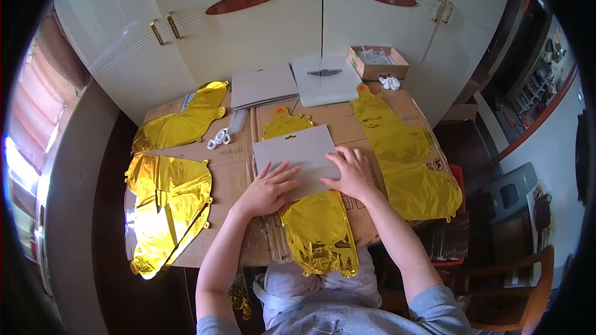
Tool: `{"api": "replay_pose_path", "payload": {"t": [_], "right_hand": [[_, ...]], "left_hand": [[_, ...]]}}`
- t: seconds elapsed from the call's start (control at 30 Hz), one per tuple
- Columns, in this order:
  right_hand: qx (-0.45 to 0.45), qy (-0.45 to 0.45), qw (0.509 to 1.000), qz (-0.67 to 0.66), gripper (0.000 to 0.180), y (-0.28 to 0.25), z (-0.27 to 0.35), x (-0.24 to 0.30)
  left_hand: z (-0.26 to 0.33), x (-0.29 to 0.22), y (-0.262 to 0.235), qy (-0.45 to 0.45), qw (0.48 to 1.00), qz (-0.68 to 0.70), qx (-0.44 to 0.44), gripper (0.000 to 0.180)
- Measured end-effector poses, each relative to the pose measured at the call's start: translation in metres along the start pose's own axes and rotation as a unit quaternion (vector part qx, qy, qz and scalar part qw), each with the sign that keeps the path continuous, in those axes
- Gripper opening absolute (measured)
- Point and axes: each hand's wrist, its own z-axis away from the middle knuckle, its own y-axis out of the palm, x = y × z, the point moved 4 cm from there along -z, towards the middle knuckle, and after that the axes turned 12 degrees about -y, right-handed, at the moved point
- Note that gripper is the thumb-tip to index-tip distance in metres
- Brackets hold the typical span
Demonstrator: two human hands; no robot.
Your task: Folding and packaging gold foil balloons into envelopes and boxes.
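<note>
A grey cardboard sheet point(310, 142) with a hang slot near its far edge lies tilted over a flat gold foil balloon point(318, 229). The balloon shows beyond the sheet and on the near side, where it hangs past the table's front edge. My left hand point(270, 187) rests flat on the sheet's near left part, fingers spread. At the sheet's right edge lies my right hand point(352, 172), its fingers slightly bent and its thumb apart from them on the sheet. Neither hand visibly grips anything.
Other gold foil balloons lie at the far left point(180, 121), near left point(171, 205) and right point(400, 155). At the back are a stack of grey cards point(264, 85), a clear plastic-bag stack point(326, 80) and an open box point(379, 63). White ribbon rolls point(219, 138) sit left of centre.
</note>
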Motion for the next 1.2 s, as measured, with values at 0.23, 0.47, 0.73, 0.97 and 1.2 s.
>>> {"api": "replay_pose_path", "payload": {"t": [0.23, 0.47, 0.73, 0.97, 1.2], "right_hand": [[0.001, -0.008, 1.0, -0.021, 0.059, -0.0005, 0.0002, 0.0006], [0.0, -0.089, 0.995, -0.05, 0.047, -0.0019, -0.0002, 0.0075], [0.013, -0.084, 0.993, -0.081, 0.046, 0.0019, -0.0011, 0.0052], [0.004, -0.091, 0.993, -0.073, 0.045, 0.0016, 0.0, 0.0039], [0.008, -0.089, 0.993, -0.083, 0.045, 0.002, -0.0011, 0.0046]], "left_hand": [[0.0003, -0.0054, 0.0009, 0.015, 0.997, -0.062, 0.037, 0.055], [0.0008, -0.0071, 0.0003, 0.005, 0.997, -0.062, 0.036, 0.053], [0.0015, -0.0036, 0.0037, -0.006, 0.997, -0.07, 0.041, 0.056], [0.0009, -0.0054, 0.0026, 0.002, 0.997, -0.07, 0.035, 0.057], [0.0021, -0.0056, 0.0025, 0.0, 0.997, -0.076, 0.027, 0.056]]}}
